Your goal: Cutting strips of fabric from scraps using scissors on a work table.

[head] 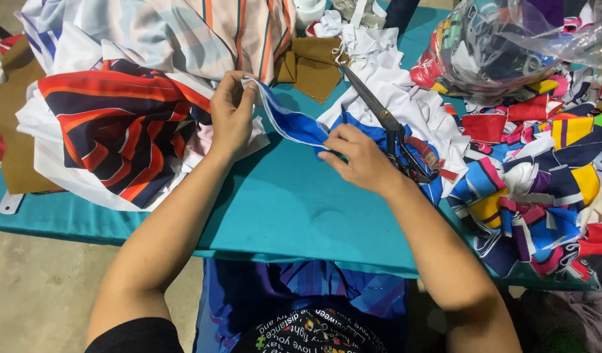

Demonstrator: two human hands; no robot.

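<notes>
Blue-and-white fabric strip (pixel 284 117) — stretched over teal table (pixel 268 196) between both hands | left hand (pixel 231 114) pinches its upper end | right hand (pixel 360 157) pinches its lower end — scissors (pixel 386 124) just beside, on white cloth (pixel 405 91)

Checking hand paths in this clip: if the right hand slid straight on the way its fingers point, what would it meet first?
The right hand points up-left along the blue and white fabric strip it pinches. Going on, it would probably reach the left hand holding the strip's far end; depth is uncertain.
</notes>
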